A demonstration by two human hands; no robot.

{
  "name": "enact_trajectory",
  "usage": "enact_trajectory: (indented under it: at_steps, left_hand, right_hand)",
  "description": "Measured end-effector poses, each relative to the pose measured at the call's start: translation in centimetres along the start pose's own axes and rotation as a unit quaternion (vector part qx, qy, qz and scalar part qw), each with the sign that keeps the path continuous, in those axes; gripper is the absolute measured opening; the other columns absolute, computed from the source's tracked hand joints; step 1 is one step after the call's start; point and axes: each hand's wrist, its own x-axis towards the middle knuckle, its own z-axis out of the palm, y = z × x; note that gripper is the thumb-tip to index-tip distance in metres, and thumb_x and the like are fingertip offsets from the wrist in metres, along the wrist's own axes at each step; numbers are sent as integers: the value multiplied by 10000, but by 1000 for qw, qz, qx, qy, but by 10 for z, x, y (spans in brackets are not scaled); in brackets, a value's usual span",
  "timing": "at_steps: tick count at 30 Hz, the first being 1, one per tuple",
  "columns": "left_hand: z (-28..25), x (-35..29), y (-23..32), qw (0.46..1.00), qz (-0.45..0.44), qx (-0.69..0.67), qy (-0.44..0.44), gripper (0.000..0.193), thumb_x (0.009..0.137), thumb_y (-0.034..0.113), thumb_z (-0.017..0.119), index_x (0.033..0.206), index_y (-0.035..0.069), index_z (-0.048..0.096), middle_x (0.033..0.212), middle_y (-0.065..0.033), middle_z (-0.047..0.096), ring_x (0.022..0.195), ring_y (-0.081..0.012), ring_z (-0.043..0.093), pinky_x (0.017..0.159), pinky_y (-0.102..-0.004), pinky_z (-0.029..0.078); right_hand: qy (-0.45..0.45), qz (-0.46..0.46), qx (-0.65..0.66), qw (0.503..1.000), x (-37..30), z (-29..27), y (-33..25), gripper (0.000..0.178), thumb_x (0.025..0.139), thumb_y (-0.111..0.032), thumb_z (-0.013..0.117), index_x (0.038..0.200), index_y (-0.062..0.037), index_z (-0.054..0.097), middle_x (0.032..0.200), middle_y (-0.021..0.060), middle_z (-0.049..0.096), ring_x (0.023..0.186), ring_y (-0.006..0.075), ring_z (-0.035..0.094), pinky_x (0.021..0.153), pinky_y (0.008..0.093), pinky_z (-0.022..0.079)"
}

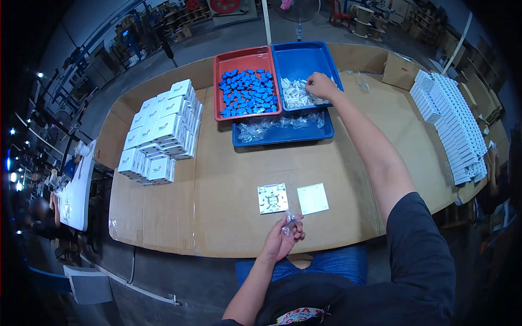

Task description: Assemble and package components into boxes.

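Near the front edge of the table, my left hand (283,239) is closed around a small clear plastic bag (291,221). My right hand (322,86) reaches far forward over the blue tray (299,58), its bent fingers at the pile of small white parts (296,95). Whatever those fingers pinch is too small to make out. Just beyond the left hand lies a square white plate with cut-outs and moulded details (272,198). To its right is a plain, flat white square plate (312,199).
A red tray (244,58) holds many small blue pieces. Under the trays, another blue tray (283,142) contains clear plastic bags. Stacked white boxes (157,130) stand at left; rows of white pieces (454,125) line the right. Cardboard (228,217) covers the table.
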Motion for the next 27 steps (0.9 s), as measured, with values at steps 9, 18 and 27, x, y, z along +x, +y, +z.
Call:
enact_trajectory:
  at_steps: [9, 18, 27]
  left_hand:
    - [1, -1, 1, 999, 12, 15, -45, 449, 1065, 218, 515, 1434, -36, 542, 1153, -118, 622, 899, -180, 587, 902, -357, 502]
    - [-17, 3, -4, 996, 30, 33, -72, 515, 1113, 436, 486, 1380, 11, 601, 1193, -115, 667, 920, -189, 604, 937, -403, 503]
    - [-6, -3, -5, 996, 40, 24, -79, 560, 1058, 397, 621, 1421, -26, 567, 1261, -135, 652, 977, -198, 621, 928, -373, 518]
  right_hand:
    - [-57, -48, -64, 995, 4, 2, -4, 239, 872, -131, 705, 1081, -184, 807, 1142, 127, 752, 1113, 332, 697, 972, 457, 558]
    - [-39, -133, -87, 987, -3, 2, -10, 159, 907, -144, 724, 1058, -162, 772, 1107, 101, 663, 1078, 332, 685, 920, 476, 559]
    - [61, 72, 354, 930, -24, -21, 0, 229, 958, -145, 759, 1152, -26, 785, 938, 56, 787, 695, 87, 613, 646, 257, 506]
